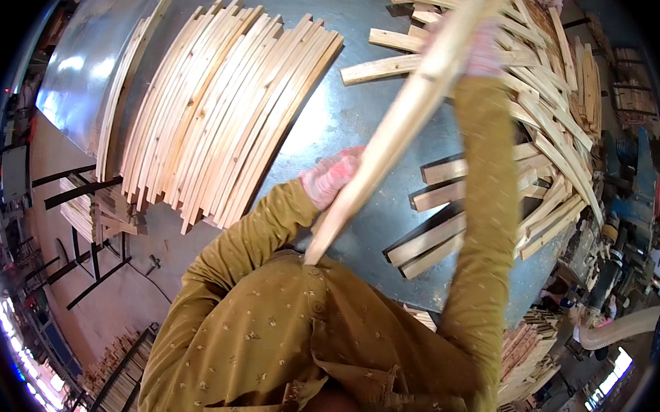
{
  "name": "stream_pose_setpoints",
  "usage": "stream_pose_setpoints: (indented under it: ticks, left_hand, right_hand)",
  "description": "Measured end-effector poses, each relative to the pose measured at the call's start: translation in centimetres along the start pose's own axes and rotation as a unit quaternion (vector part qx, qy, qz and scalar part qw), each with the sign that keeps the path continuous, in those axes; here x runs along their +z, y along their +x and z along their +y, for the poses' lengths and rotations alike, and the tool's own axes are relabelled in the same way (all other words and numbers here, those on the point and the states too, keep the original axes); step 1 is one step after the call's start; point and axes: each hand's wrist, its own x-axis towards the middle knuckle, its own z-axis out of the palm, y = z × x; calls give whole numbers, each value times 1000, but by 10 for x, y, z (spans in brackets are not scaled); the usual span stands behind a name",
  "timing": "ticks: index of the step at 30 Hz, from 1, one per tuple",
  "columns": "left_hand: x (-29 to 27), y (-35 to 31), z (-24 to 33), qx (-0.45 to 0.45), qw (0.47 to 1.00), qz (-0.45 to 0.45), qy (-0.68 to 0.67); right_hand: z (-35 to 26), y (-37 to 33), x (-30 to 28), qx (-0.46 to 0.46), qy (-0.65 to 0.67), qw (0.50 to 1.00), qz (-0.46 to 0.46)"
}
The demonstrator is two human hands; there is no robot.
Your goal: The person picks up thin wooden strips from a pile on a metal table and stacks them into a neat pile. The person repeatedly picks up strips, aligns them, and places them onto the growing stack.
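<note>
A long pale wooden strip point(400, 124) slants across the middle of the view, its near end against the front of my jacket. My left hand point(331, 178), in a pink and white glove, is closed around its nearer part. Further up, my gloved right hand point(484, 51) grips the same strip toward its far end; that hand is blurred and partly hidden by the wood. On the left of the metal table point(304, 126), many similar strips point(215, 110) lie side by side in a row. One or two strips point(131, 84) lie slightly apart at that row's left.
A loose, criss-crossed heap of strips point(550, 135) covers the table's right side, with several short ends point(436, 252) jutting toward me. Dark metal bars point(84, 193) stand off the left edge. Stacked wood point(528, 351) and a pale hose point(622, 329) are at the lower right.
</note>
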Motion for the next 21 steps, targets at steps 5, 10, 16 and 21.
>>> stream_pose_setpoints:
  ticks: [5, 10, 16, 21]
  left_hand:
    - [-37, -32, -8, -106, 987, 107, -56]
    - [-66, -30, -22, -76, 971, 96, -207]
    - [-64, -14, -8, -131, 984, 99, -71]
    - [-15, -8, 1, -238, 868, 252, 356]
  right_hand:
    - [132, 18, 0, 152, 73, 982, 85]
    - [164, 1, 22, 128, 90, 984, 84]
    - [141, 5, 44, 168, -39, 971, 165]
    - [174, 38, 39, -80, -630, 770, 54]
